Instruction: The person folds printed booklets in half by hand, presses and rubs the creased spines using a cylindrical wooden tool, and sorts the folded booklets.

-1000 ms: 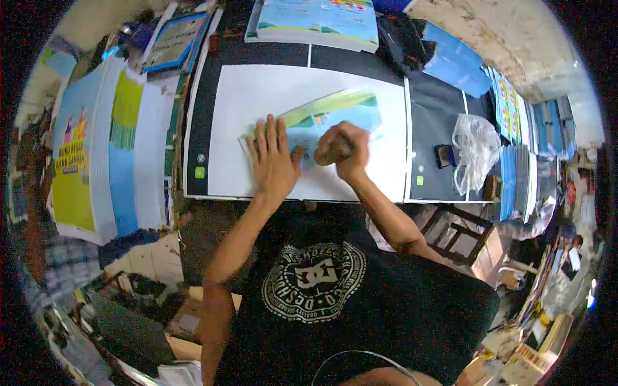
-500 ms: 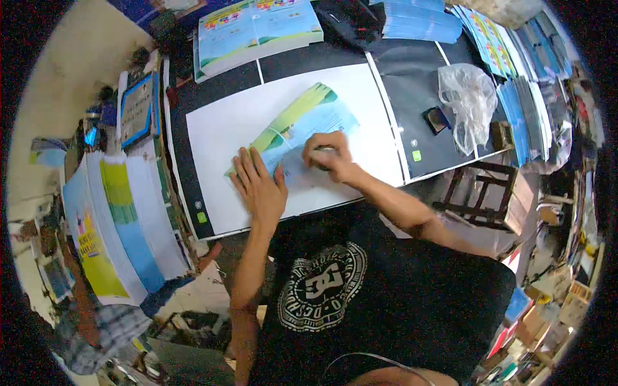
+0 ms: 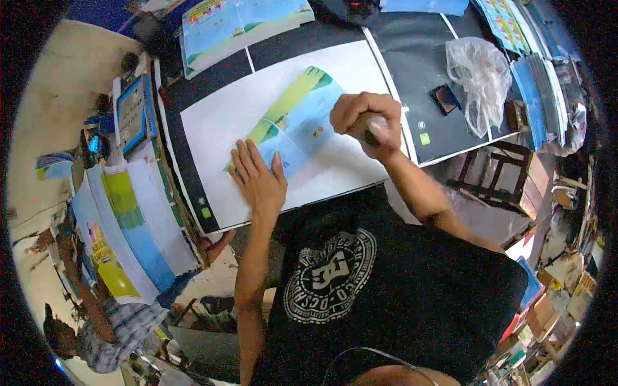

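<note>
Printed sheet (image 3: pixel 306 122) under left fingers (image 3: pixel 246 155); object (image 3: pixel 378 130) inside right fingers (image 3: pixel 367 103).

Broad sheet (image 3: pixel 212 128) on the table (image 3: pixel 412 61); printed sheets (image 3: pixel 299 119) slantwise on top of it. I have the left hand (image 3: pixel 259 183) on their near left end, the right hand (image 3: pixel 370 122) over their right side, an object (image 3: pixel 371 137) in its grip. Behind, toward the left: a printed stack (image 3: pixel 248 29). Rightward I log a small case (image 3: pixel 444 100), a plastic bag (image 3: pixel 477 83) just right of it, then more stacks (image 3: pixel 533 96). Left of the table: booklet pile (image 3: pixel 129 225), framed panel (image 3: pixel 132 116) beyond it. Wooden frame (image 3: pixel 499 170) before the table's right end.
</note>
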The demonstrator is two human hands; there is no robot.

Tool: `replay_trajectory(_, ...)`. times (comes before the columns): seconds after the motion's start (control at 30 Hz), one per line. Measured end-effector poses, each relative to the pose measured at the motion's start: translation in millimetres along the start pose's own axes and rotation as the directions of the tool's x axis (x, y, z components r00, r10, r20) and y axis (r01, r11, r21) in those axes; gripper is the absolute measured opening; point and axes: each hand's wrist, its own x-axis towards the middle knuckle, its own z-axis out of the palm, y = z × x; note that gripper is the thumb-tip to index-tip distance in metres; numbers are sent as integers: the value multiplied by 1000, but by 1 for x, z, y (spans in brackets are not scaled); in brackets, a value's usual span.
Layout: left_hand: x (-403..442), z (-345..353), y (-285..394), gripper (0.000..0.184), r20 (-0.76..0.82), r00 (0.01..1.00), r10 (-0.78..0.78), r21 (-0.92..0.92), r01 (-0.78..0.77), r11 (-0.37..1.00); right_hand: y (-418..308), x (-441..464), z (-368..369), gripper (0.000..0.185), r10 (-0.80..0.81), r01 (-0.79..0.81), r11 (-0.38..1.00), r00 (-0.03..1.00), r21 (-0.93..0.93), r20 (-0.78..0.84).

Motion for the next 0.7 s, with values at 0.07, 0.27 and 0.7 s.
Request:
replay_trajectory(0.07,3,1,3,68,-2,1000,10,-3,-10,1000,30,-6,-6,51,165,-164,936,986,-312,-24)
replay_trajectory(0.27,7,-1,6,68,15,1000,5,21,-6,1000,34,-5,-26,57,121,-139,963,988,-230,-92)
replay_trajectory(0.7,9,-1,7,67,-17,1000,23,7,-23,1000,19,4,-54,53,-23,9,998,972,-63,-232)
